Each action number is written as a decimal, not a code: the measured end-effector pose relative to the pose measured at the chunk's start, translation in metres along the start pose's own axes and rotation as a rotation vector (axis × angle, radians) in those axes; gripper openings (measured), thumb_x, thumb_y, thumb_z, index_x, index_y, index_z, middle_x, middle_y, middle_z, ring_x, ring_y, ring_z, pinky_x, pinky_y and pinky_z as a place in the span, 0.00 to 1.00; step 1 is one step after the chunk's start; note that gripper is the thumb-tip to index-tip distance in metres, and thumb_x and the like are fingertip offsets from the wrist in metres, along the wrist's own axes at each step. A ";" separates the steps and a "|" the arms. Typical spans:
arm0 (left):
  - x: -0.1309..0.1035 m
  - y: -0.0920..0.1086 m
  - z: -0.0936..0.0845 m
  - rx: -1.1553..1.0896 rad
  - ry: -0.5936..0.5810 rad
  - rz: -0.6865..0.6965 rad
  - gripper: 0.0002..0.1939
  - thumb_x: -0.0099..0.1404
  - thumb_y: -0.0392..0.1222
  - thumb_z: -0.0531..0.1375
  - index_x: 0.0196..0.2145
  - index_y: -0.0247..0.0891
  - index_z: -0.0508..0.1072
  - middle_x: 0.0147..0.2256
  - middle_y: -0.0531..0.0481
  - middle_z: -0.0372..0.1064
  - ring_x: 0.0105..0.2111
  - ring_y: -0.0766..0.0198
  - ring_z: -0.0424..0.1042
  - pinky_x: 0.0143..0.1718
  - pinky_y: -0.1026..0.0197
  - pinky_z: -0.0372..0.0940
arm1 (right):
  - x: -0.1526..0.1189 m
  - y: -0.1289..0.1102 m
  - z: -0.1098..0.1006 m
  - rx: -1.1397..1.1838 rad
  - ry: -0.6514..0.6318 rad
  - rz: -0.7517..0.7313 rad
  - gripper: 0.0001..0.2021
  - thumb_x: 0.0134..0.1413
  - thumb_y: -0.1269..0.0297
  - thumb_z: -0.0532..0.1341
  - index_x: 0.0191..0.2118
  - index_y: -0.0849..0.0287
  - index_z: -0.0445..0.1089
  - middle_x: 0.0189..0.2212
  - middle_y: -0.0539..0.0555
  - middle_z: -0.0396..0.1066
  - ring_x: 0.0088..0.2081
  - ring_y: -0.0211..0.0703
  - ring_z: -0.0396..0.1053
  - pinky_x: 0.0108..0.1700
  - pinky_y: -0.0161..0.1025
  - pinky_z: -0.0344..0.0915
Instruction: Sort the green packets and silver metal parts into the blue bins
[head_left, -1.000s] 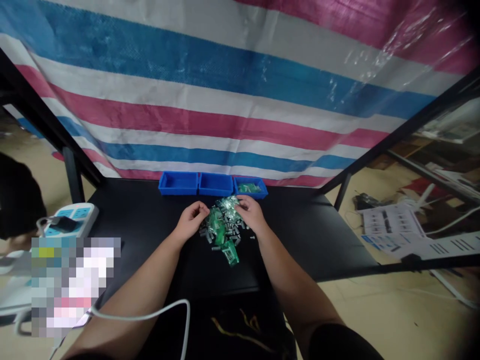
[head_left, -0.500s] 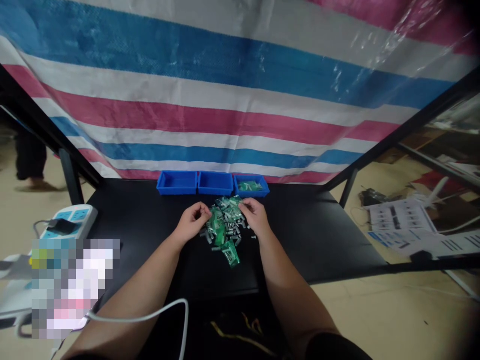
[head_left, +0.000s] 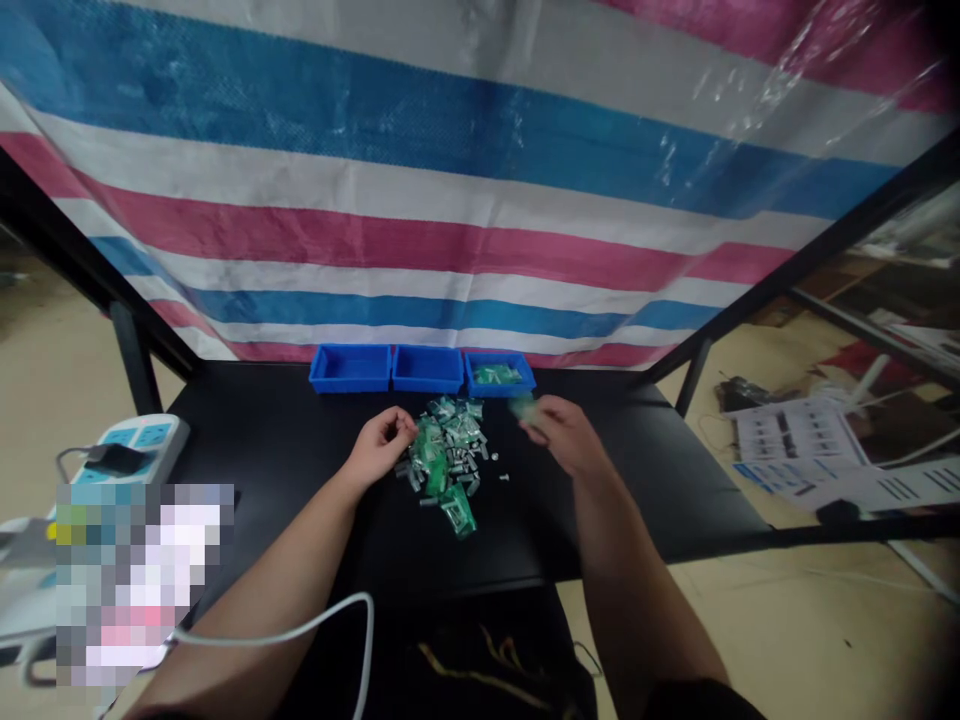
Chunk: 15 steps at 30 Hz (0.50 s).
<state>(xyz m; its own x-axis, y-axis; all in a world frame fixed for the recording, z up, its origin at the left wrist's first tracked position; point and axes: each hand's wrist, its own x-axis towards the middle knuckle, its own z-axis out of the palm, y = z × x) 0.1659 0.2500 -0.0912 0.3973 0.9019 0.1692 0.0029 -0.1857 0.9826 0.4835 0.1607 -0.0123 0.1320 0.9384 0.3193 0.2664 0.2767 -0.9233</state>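
A pile of small green-printed clear plastic packets (head_left: pixel 431 455) and loose grey metal pieces (head_left: pixel 463 458) lies on the black table. At its left edge is my left hand (head_left: pixel 381 445), fingers curled and thumb against them; whatever is between the tips is hidden. My right hand (head_left: pixel 564 432), right of the pile and above the table, pinches a small green packet (head_left: pixel 525 408) blurred by motion. Nearest me, one green packet (head_left: pixel 459 512) sticks out of the pile. A small screw-like piece (head_left: pixel 504 477) lies apart on the right.
Behind the pile stand three blue bins in a row: the left bin (head_left: pixel 351 385), the middle bin (head_left: pixel 427 384) and the right bin (head_left: pixel 534 384), which contains green packets. A power strip (head_left: pixel 174 440) sits at the left. A white cable (head_left: pixel 300 632) crosses my left forearm. Striped sheeting (head_left: pixel 420 240) hangs behind.
My right hand has moved right, away from the pile, carrying a green packet. My left hand has stayed by the pile's left edge. The person's legs at far left are out of view.
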 end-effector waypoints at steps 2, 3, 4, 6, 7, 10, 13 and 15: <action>0.000 0.000 0.000 0.004 -0.001 0.002 0.10 0.65 0.47 0.64 0.34 0.36 0.72 0.26 0.55 0.62 0.27 0.67 0.61 0.32 0.64 0.57 | 0.004 0.013 0.000 -0.164 0.076 0.036 0.19 0.59 0.46 0.63 0.25 0.55 0.72 0.18 0.45 0.66 0.21 0.36 0.60 0.22 0.33 0.58; 0.000 -0.001 -0.001 0.004 -0.002 0.004 0.10 0.65 0.47 0.64 0.34 0.36 0.72 0.25 0.55 0.61 0.27 0.67 0.60 0.31 0.64 0.57 | 0.005 0.019 -0.001 -0.237 0.104 0.063 0.18 0.57 0.47 0.65 0.26 0.56 0.73 0.19 0.46 0.68 0.22 0.36 0.63 0.23 0.33 0.58; 0.000 -0.001 -0.001 0.003 -0.002 0.005 0.10 0.66 0.46 0.64 0.34 0.37 0.72 0.25 0.56 0.61 0.26 0.67 0.60 0.31 0.64 0.56 | 0.007 0.024 -0.002 -0.306 0.126 0.098 0.17 0.56 0.48 0.66 0.27 0.56 0.72 0.19 0.47 0.69 0.22 0.37 0.65 0.24 0.33 0.59; 0.000 -0.002 -0.001 0.002 -0.001 0.010 0.10 0.65 0.46 0.64 0.34 0.37 0.72 0.25 0.56 0.61 0.26 0.67 0.60 0.31 0.64 0.56 | 0.013 0.032 -0.006 -0.367 0.148 0.179 0.17 0.55 0.47 0.67 0.29 0.57 0.72 0.20 0.48 0.71 0.21 0.38 0.66 0.24 0.34 0.61; 0.000 -0.002 -0.001 0.002 0.000 0.010 0.10 0.65 0.46 0.64 0.34 0.37 0.72 0.25 0.56 0.61 0.26 0.67 0.60 0.31 0.64 0.56 | 0.018 0.036 -0.008 -0.335 0.155 0.214 0.18 0.54 0.46 0.67 0.31 0.57 0.72 0.21 0.48 0.71 0.20 0.38 0.67 0.23 0.34 0.61; 0.000 -0.003 -0.001 0.004 -0.003 0.009 0.10 0.66 0.46 0.64 0.34 0.37 0.72 0.25 0.55 0.62 0.26 0.67 0.61 0.31 0.64 0.57 | 0.041 0.045 -0.015 -0.202 0.200 0.258 0.21 0.48 0.47 0.70 0.40 0.56 0.68 0.24 0.48 0.73 0.23 0.43 0.73 0.25 0.36 0.68; 0.000 -0.005 -0.001 0.007 -0.005 0.017 0.10 0.65 0.47 0.64 0.34 0.37 0.72 0.25 0.56 0.62 0.26 0.67 0.61 0.32 0.64 0.57 | 0.074 0.051 -0.020 -0.351 0.190 0.231 0.19 0.52 0.57 0.67 0.49 0.54 0.66 0.29 0.48 0.77 0.26 0.44 0.76 0.29 0.38 0.72; 0.001 -0.005 -0.001 0.007 0.002 0.019 0.10 0.65 0.47 0.65 0.34 0.37 0.72 0.25 0.56 0.62 0.26 0.67 0.61 0.32 0.64 0.57 | 0.094 0.055 -0.022 -0.609 0.146 0.187 0.11 0.56 0.64 0.63 0.45 0.55 0.70 0.32 0.50 0.79 0.32 0.43 0.78 0.37 0.38 0.73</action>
<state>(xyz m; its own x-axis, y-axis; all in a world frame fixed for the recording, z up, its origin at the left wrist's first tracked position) 0.1653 0.2519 -0.0959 0.3959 0.8989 0.1878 0.0017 -0.2053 0.9787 0.5311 0.2598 -0.0283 0.3459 0.9095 0.2304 0.7136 -0.0956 -0.6940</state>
